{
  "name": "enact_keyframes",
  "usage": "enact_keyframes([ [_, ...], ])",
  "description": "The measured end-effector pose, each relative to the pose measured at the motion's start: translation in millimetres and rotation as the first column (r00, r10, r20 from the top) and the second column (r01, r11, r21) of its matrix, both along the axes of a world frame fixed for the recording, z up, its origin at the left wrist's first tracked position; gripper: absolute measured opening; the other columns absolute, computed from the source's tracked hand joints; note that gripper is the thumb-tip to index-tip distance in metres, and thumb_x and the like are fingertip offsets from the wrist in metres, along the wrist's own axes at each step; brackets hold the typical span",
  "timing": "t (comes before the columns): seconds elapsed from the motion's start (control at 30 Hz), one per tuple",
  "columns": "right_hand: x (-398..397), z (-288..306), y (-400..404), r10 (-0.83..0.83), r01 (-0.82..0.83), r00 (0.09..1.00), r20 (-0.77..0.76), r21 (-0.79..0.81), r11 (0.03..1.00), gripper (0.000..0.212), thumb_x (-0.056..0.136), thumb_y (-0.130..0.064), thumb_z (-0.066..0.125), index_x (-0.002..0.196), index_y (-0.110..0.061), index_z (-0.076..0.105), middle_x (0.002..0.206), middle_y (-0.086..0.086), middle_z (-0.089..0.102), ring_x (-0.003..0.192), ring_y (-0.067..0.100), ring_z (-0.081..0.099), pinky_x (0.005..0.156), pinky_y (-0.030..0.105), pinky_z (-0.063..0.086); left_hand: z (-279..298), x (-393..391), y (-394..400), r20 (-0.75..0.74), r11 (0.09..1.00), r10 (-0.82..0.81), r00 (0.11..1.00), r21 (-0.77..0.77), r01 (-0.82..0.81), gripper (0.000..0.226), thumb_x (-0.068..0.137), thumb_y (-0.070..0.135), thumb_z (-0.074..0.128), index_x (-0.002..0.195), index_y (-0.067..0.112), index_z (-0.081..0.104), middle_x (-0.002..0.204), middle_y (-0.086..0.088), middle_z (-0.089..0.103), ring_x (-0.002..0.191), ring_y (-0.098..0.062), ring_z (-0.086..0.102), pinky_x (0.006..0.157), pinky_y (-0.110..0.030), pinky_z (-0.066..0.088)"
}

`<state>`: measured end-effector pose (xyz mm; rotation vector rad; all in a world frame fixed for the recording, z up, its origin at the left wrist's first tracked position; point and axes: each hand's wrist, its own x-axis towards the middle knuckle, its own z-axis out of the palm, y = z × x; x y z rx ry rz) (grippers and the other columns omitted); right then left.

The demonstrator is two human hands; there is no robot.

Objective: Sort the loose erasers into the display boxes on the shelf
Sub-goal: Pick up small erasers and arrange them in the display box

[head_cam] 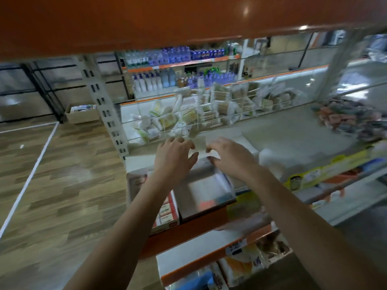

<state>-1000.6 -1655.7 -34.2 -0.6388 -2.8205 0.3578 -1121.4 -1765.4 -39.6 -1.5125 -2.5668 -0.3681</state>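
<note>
Both my hands reach onto the white shelf. My left hand and my right hand each pinch one end of a small whitish piece, blurred, that looks like a flap or card. Just below my hands stands a clear display box with white and orange contents. A pile of loose pastel erasers lies at the shelf's far right. The image is motion-blurred.
A clear acrylic divider rack with packed goods lines the shelf's back. An orange shelf hangs overhead. Red-and-white boxes sit left of the display box. Lower shelves hold packets. Wood floor lies on the left.
</note>
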Motion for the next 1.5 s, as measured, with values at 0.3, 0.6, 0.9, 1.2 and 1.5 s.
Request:
enact_keyframes([
  [0.3,134,0,139,-0.28,0.266,0.955,0.1,0.134,0.955,0.041,0.09,-0.03,0.055,0.129,-0.019,0.048,0.13,0.006,0.048,0.12,0.026,0.046,0.097,0.037,0.04,15,117,157,-0.01,0.954,-0.279,0.96,-0.113,0.276,0.045,0.091,0.05,0.046,0.128,0.024,0.051,0.128,-0.004,0.053,0.12,-0.026,0.046,0.099,-0.04,0.039],
  [0.6,268,-5,267,-0.485,0.486,0.874,0.044,-0.042,0.873,0.044,0.089,-0.026,0.059,0.129,-0.009,0.05,0.13,0.017,0.051,0.12,0.032,0.047,0.097,0.038,0.041,1,236,304,0.139,0.91,-0.358,0.923,-0.169,0.378,0.049,0.089,0.051,0.05,0.128,0.022,0.048,0.132,-0.008,0.047,0.122,-0.031,0.042,0.1,-0.042,0.037],
  [0.9,318,-27,335,-0.593,0.602,0.79,0.155,-0.021,0.798,0.062,0.093,-0.028,0.051,0.147,-0.016,0.025,0.142,0.014,0.038,0.125,0.033,0.041,0.095,0.042,0.042,-17,268,405,0.142,0.866,-0.419,0.897,-0.234,0.442,0.05,0.09,0.046,0.048,0.131,0.017,0.047,0.136,-0.012,0.045,0.12,-0.033,0.045,0.096,-0.043,0.041],
  [1.2,326,-26,399,-0.665,0.668,0.744,0.066,-0.051,0.742,0.042,0.09,-0.029,0.054,0.127,-0.008,0.05,0.121,0.012,0.053,0.111,0.03,0.053,0.089,0.043,0.047,-23,271,488,0.059,0.824,-0.537,0.842,-0.179,0.538,0.056,0.09,0.049,0.047,0.139,0.023,0.038,0.143,-0.016,0.037,0.127,-0.036,0.039,0.103,-0.048,0.035],
  [1.5,336,-32,490,-0.655,0.66,0.751,0.086,-0.052,0.75,0.043,0.089,-0.024,0.055,0.128,-0.009,0.048,0.125,0.013,0.054,0.113,0.032,0.053,0.088,0.038,0.046,-23,286,564,0.087,0.822,-0.556,0.827,-0.093,0.562,0.043,0.091,0.039,0.052,0.128,0.018,0.049,0.129,-0.01,0.048,0.118,-0.028,0.045,0.091,-0.039,0.046],
])
